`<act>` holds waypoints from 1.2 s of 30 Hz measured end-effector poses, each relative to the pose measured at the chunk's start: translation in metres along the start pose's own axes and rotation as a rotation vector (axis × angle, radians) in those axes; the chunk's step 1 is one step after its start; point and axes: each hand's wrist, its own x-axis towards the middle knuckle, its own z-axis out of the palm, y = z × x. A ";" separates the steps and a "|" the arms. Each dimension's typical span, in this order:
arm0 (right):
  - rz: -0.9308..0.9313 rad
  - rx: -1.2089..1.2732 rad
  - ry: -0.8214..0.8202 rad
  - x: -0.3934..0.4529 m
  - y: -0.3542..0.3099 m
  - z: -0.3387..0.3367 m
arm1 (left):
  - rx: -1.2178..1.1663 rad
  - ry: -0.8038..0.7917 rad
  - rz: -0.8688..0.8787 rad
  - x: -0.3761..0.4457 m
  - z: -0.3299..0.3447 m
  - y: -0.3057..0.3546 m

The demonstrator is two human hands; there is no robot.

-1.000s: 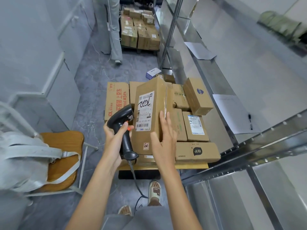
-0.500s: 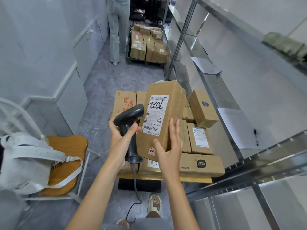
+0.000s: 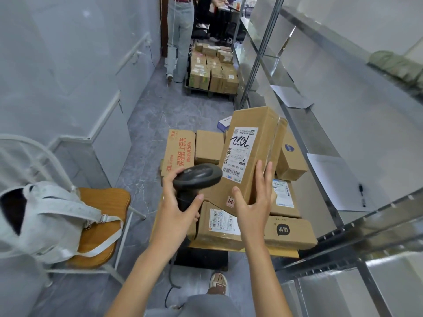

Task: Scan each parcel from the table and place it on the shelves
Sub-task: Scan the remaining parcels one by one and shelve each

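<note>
brown cardboard parcel (image 3: 249,154) is up off the table (image 3: 283,252) pile, right hand (image 3: 254,202) curled round its lower edge, left hand (image 3: 176,209) gripping the scanner (image 3: 197,177) at the label. looks like the scan step; next it needs carrying to the shelves (image 3: 343,156).

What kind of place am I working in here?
Likely a parcel sorting or pickup storeroom: metal shelves, labelled cardboard parcels stacked on a low table, and a barcode scanner in the left hand.

Parcels (image 3: 219,227) on table (image 3: 283,252), chair (image 3: 100,223) left, shelves (image 3: 343,227) right
</note>
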 end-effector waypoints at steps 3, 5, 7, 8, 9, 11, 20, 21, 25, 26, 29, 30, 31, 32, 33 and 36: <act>0.000 -0.025 0.006 0.000 0.003 -0.001 | 0.040 0.005 0.002 -0.007 0.003 0.003; 0.009 -0.039 0.016 -0.001 0.004 -0.002 | 0.010 0.024 0.017 -0.007 0.003 0.005; 0.005 -0.046 0.030 -0.001 0.005 -0.003 | -0.022 0.045 0.027 -0.005 0.002 0.006; 0.007 -0.048 0.035 -0.001 0.005 -0.003 | -0.031 0.050 0.024 -0.005 0.001 0.006; 0.013 -0.050 0.038 0.000 0.006 -0.004 | -0.031 0.052 0.021 -0.004 0.001 0.006; 0.029 -0.050 0.038 0.002 0.007 -0.006 | -0.024 0.045 0.013 -0.004 -0.001 0.006; 0.018 -0.060 0.060 0.011 0.010 -0.009 | -0.010 0.016 0.007 -0.002 -0.001 0.011; 0.019 -0.065 0.061 0.011 0.009 -0.008 | -0.007 0.015 0.009 -0.001 -0.001 0.011; 0.009 -0.087 0.068 0.012 0.006 -0.005 | 0.011 0.012 -0.006 0.001 -0.001 0.012; 0.003 -0.090 0.071 0.012 0.006 -0.004 | 0.010 0.014 -0.012 0.001 -0.001 0.012; -0.015 -0.092 0.080 0.015 0.009 -0.002 | 0.002 0.014 -0.019 0.003 -0.002 0.012; -0.013 -0.090 0.080 0.017 0.011 -0.002 | 0.001 0.012 -0.018 0.003 -0.002 0.012; -0.010 -0.088 0.079 0.018 0.012 -0.001 | -0.001 0.011 -0.021 0.003 -0.002 0.012; -0.008 -0.088 0.078 0.018 0.013 0.000 | -0.001 0.009 -0.027 0.003 -0.002 0.011; -0.009 -0.089 0.078 0.019 0.014 0.000 | 0.001 0.007 -0.032 0.003 -0.002 0.011; -0.012 -0.080 0.079 0.020 0.014 0.002 | 0.004 0.004 -0.040 0.003 -0.003 0.013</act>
